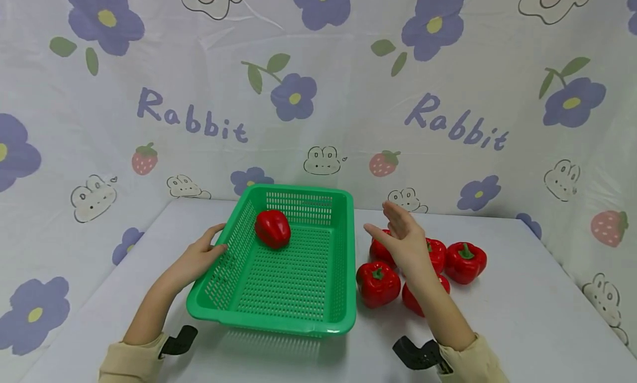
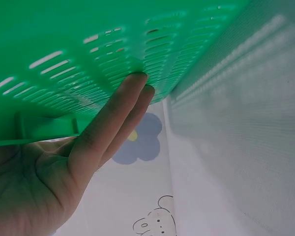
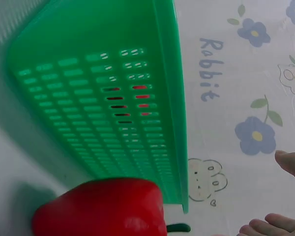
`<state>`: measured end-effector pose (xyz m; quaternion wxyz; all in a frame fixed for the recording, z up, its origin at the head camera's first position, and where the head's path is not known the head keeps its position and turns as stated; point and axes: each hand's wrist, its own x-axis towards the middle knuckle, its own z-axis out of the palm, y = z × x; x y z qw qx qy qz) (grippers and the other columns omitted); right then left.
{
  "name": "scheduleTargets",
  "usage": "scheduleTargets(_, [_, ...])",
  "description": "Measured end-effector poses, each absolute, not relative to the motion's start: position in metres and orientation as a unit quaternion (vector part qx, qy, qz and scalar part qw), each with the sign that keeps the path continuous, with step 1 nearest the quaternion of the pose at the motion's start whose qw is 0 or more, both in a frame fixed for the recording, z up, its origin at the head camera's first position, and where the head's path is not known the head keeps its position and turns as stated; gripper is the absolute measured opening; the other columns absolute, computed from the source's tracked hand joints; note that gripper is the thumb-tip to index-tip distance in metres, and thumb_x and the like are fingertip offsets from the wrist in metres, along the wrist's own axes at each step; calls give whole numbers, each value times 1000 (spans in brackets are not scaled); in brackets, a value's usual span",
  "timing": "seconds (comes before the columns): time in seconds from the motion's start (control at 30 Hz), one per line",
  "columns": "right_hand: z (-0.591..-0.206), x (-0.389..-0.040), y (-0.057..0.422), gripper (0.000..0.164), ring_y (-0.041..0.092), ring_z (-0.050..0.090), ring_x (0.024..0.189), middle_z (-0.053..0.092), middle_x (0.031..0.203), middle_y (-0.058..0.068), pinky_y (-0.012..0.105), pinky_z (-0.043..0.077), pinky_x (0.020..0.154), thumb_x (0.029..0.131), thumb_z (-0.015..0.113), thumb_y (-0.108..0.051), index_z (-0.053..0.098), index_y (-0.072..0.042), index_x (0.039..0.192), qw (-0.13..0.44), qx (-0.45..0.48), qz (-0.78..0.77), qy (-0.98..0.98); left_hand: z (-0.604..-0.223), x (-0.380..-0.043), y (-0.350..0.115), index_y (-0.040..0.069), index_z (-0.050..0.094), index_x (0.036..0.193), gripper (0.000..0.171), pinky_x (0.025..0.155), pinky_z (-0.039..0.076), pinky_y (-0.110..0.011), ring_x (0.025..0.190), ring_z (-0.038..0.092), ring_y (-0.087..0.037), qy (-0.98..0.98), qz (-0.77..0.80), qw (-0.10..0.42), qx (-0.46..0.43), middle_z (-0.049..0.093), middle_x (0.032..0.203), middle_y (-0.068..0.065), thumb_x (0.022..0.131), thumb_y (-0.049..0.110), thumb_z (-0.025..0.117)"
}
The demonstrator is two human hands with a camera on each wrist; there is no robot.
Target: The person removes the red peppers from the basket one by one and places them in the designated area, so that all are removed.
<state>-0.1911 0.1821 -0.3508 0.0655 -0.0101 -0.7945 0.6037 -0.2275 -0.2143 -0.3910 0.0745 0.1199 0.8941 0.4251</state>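
Note:
A green plastic basket [image 1: 291, 278] with slotted walls stands in the middle of the table. One red bell pepper [image 1: 272, 229] lies inside it, toward the back left. My left hand [image 1: 198, 257] holds the basket's left rim, thumb over the top; in the left wrist view its fingers [image 2: 105, 128] lie straight against the slotted outer wall. To the right of the basket, my right hand [image 1: 409, 249] hovers over loose red bell peppers, thumb spread from the fingers and nothing held. The right wrist view shows a red bell pepper [image 3: 103, 209] close beside the basket wall.
Several red bell peppers cluster right of the basket, among them a front one [image 1: 378, 284] near its wall and a rightmost one [image 1: 465, 262]. A white table [image 1: 527, 316] carries everything. Behind it hangs a patterned cloth [image 1: 338, 129].

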Motion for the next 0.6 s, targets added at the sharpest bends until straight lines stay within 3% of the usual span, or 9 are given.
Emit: scheduleTargets(0.6, [-344,-209,149,76,16,34,146,38,156,-1,34,33,117,88,72,-35,34,-18,151,58,21,630,-774,-390,-228,-214,4,11,156,63,64,56,-31,75,69,-20,895,425,80,112,60,119,-35,104,23,42])
